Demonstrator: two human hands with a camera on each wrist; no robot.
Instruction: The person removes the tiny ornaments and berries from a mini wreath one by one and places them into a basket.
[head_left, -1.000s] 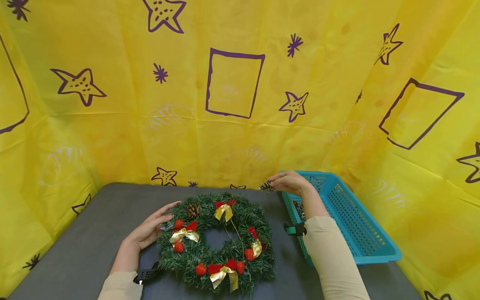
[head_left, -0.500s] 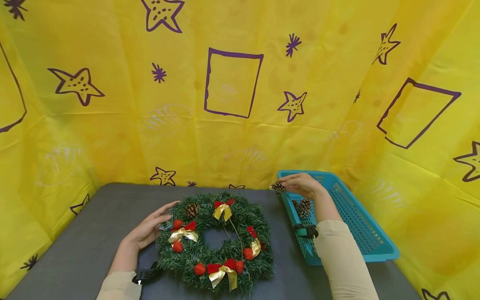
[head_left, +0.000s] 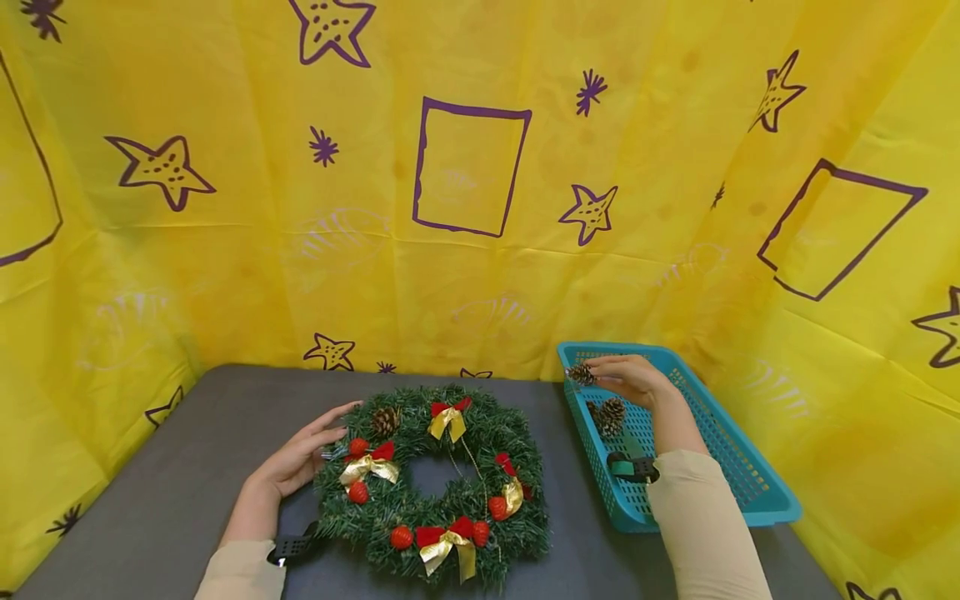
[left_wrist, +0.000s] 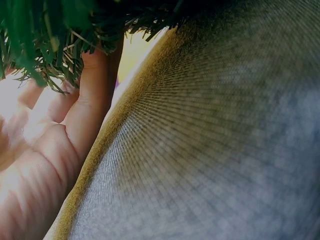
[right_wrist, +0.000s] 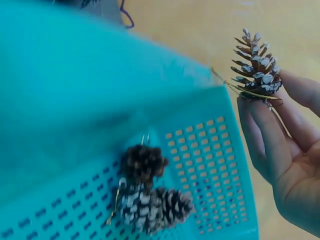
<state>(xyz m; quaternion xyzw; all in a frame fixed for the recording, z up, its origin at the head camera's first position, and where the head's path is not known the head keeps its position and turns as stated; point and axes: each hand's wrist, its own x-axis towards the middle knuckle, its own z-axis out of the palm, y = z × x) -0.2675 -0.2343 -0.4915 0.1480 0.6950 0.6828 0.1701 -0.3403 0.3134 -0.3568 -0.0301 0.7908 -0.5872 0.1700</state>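
While pinching a white-tipped pine cone in the fingertips of the right hand, holding it at the far left corner of a turquoise basket, at a height impossible to tell. Gripped near the base, beside a looped gold cord, and pointing tip up in the right wrist view. Seen together with a brown pine cone and a frosted cone or cones, hard to count, lower down along the basket's left side. Touching the left edge of a green wreath with the left hand, in loosely extended fingers, partly hidden beneath the greenery in the left wrist view. Set on a dark grey table, just beside the basket but apart from it. Dressed, in the wreath's case, with four red-and-gold bows, red balls, a mounted cone at upper left and a thin gold string. Flanked by beige sleeves and black wrist straps, before a yellow cloth printed with purple starfish.
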